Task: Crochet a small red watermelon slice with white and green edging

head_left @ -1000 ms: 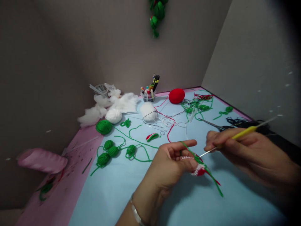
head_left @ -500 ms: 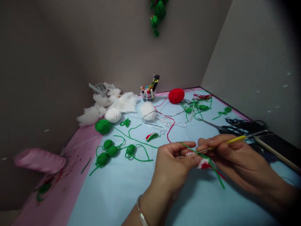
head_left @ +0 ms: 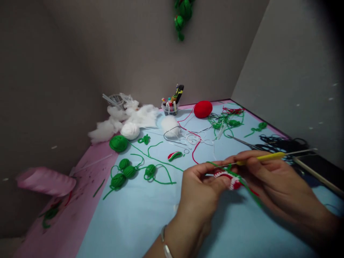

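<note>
My left hand [head_left: 200, 190] pinches a small crochet piece [head_left: 235, 184] of red, white and green yarn between thumb and fingers. In my right hand [head_left: 276, 179] is a crochet hook [head_left: 271, 156] with a yellow handle, gripped like a pen. Its thin metal tip lies along the piece's upper edge, at the green yarn. A green strand [head_left: 251, 191] and a bit of red hang down on the right of the piece. Beyond my left hand, a small red, white and green crocheted slice [head_left: 175, 156] lies on the blue cloth.
A red yarn ball [head_left: 203, 109], a green yarn ball [head_left: 118, 143] and a white yarn ball [head_left: 130, 131] lie further back. White stuffing [head_left: 139, 116] is heaped at the back left. Scissors [head_left: 243, 142] and a dark phone-like slab [head_left: 321, 172] are on the right. A pink spool [head_left: 47, 181] lies left.
The hook has swung flatter and its tip has moved left along the crochet piece. More of the piece's red and white face shows. The view has shifted slightly.
</note>
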Demonstrator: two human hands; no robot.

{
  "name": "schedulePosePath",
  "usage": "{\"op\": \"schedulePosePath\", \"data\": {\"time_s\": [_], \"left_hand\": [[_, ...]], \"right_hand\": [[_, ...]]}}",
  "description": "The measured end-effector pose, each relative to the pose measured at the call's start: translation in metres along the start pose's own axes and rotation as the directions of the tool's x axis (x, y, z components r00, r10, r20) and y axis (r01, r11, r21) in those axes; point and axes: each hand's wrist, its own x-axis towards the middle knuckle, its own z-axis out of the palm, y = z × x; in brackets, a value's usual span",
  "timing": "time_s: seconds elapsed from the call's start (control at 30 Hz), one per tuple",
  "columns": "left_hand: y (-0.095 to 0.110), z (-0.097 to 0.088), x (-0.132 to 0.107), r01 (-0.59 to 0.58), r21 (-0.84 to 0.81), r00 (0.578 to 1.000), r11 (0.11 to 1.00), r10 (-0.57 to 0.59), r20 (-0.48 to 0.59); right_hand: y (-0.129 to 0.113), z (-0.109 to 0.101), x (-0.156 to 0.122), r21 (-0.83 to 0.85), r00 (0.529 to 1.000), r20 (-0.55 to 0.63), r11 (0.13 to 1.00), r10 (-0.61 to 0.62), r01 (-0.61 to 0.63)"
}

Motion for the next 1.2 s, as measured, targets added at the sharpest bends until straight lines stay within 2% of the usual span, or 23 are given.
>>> {"op": "schedulePosePath", "data": {"time_s": [0.07,0.17,0.37,0.6,0.73,0.9,1.03,1.2], "left_hand": [[0.002,-0.001,-0.001,0.002,-0.01,1.0,1.0,-0.002,-0.004],[0.004,-0.002,-0.001,-0.002,-0.01,1.0,1.0,0.001,-0.025],[0.007,0.001,-0.001,-0.021,0.006,0.996,1.0,0.022,-0.088],[0.008,0.001,0.0,-0.023,0.032,0.995,0.999,0.026,-0.092],[0.009,0.001,0.0,-0.029,0.025,0.996,0.999,0.031,-0.083],[0.01,0.001,-0.001,-0.02,0.03,0.995,0.999,0.022,-0.101],[0.007,-0.001,0.001,-0.035,0.026,0.996,0.999,0.038,-0.085],[0.004,-0.002,0.003,-0.061,0.016,0.994,0.998,0.063,-0.089]], "right_hand": [[0.0,0.0,0.002,0.057,0.998,0.037,0.997,0.058,-0.06],[-0.002,0.0,0.003,0.052,0.997,0.051,0.997,0.05,-0.053],[-0.005,-0.007,-0.001,-0.132,0.992,0.07,0.984,-0.107,0.116],[-0.005,-0.015,-0.002,-0.293,0.952,0.182,0.911,-0.245,0.29],[-0.006,-0.017,-0.001,-0.369,0.94,0.197,0.868,-0.278,0.334],[-0.005,-0.016,-0.003,-0.324,0.933,0.22,0.881,-0.285,0.346],[-0.006,-0.016,-0.003,-0.398,0.906,0.236,0.815,-0.351,0.42],[-0.004,-0.02,-0.007,-0.505,0.847,0.328,0.68,-0.418,0.531]]}}
